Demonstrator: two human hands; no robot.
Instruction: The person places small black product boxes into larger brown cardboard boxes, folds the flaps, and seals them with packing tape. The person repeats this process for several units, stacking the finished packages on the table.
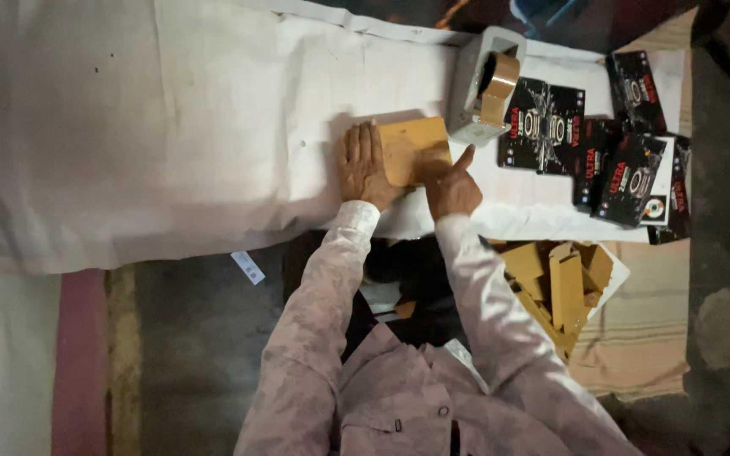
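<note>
head cam | looks steeply down | near the hands | single view

Brown package: matt paper, smooth-ish, pressed flat under left hand. Table cover: white cloth, creased, matt. Tape dispenser: grey plastic, tape roll glossy brown. Black boxes: glossy printed card. Sleeves: soft patterned fabric. Cardboard pieces: plain, dull.

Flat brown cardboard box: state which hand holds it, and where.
Left hand lies flat on the flat brown cardboard box, at its left end; right hand presses its near edge.
</note>
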